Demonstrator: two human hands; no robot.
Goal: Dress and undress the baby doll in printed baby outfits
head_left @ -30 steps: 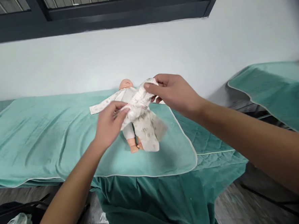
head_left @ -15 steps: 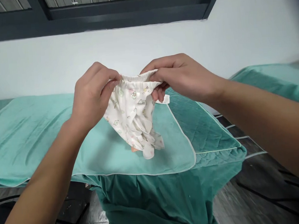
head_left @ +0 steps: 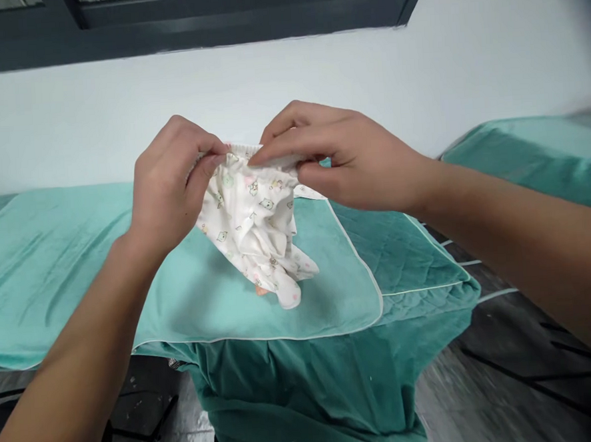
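Note:
White baby pants (head_left: 250,217) with a small cartoon print and a gathered elastic waistband hang in front of me, their lower end bunched. My left hand (head_left: 167,175) pinches the left end of the waistband between thumb and fingers. At the right end, my right hand (head_left: 336,155) is closed on the waistband, its index finger reaching across the top edge. The fabric inside the right hand is partly hidden by the fingers. Below the pants, a small orange-brown bit (head_left: 261,290) peeks out; I cannot make out what it is.
A light green cloth (head_left: 201,313) with a white edge covers a bed with a darker green quilted cover (head_left: 408,261). A white printed piece (head_left: 310,192) lies behind the right hand. Another green-covered surface (head_left: 532,160) stands right. Behind are a white wall and dark window frame (head_left: 213,26).
My right hand has moved left along the waistband, and its index finger now lies over the top edge. The waistband opening has closed up. The view has shifted slightly.

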